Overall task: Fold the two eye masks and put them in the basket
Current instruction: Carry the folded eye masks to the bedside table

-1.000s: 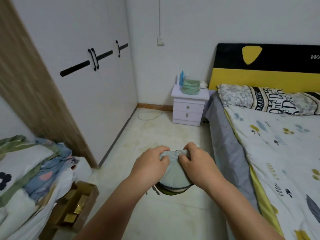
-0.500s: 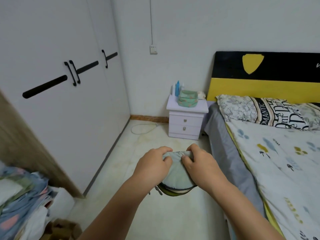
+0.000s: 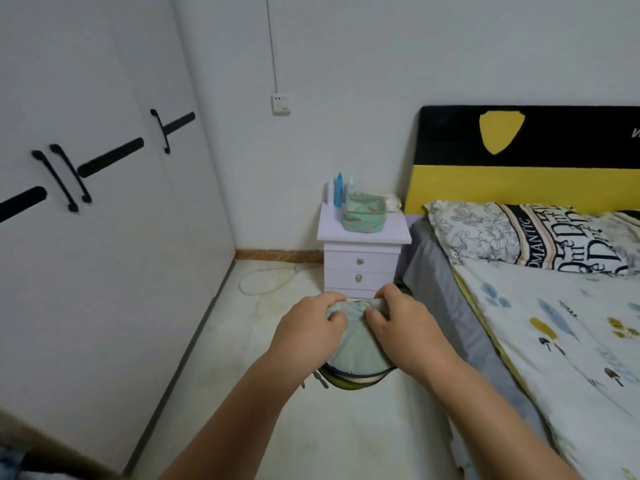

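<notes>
Both hands hold a folded stack of eye masks (image 3: 356, 351) in the air above the floor. The top mask is pale grey-green; a yellow-green one with a dark rim shows under it. My left hand (image 3: 308, 332) grips the stack's left side and my right hand (image 3: 405, 327) grips its right side, thumbs on top. A green fabric basket (image 3: 363, 218) with small orange marks stands on the white nightstand (image 3: 363, 237) ahead, beyond my hands.
Bottles (image 3: 337, 190) stand behind the basket. A bed (image 3: 561, 323) with a patterned quilt and pillow fills the right side. White wardrobe doors (image 3: 104, 237) line the left. A white cable (image 3: 266, 282) lies on the floor by the nightstand.
The view has moved forward toward the nightstand, which now looks closer. The pile of clothes at the left has dropped out of view. Both hands keep the same grip on the masks.
</notes>
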Demonstrator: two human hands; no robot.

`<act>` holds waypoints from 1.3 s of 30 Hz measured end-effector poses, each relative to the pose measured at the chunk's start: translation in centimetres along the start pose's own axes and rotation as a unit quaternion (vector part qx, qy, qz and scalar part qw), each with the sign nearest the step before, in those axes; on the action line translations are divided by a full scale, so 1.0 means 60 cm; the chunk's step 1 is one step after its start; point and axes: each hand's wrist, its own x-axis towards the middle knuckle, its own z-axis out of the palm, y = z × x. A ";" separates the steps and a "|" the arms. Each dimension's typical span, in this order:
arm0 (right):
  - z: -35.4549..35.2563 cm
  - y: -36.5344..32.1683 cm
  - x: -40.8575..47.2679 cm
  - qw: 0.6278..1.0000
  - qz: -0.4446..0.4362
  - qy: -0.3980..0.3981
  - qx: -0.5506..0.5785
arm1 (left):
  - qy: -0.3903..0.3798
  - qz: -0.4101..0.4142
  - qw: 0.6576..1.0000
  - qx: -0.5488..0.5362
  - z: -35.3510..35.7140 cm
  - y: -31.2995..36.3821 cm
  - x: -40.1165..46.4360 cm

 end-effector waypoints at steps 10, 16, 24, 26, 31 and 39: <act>0.029 -0.031 0.236 0.999 0.038 0.032 -0.003 | -0.027 0.047 0.998 0.021 -0.055 -0.020 0.256; 0.043 -0.013 0.353 0.999 0.046 0.023 -0.001 | -0.037 0.043 0.998 0.016 -0.048 -0.027 0.375; 0.023 0.050 0.542 0.999 0.040 0.019 -0.004 | -0.034 0.039 0.999 0.011 -0.011 0.013 0.567; 0.010 0.069 0.592 0.999 0.039 0.016 -0.006 | -0.034 0.043 0.998 0.015 -0.002 0.034 0.618; -0.017 0.108 0.707 0.999 0.029 0.013 -0.011 | -0.025 0.043 0.999 0.015 0.022 0.068 0.727; -0.008 0.157 0.857 0.999 0.051 -0.001 0.000 | -0.054 0.034 0.997 0.039 0.051 0.080 0.885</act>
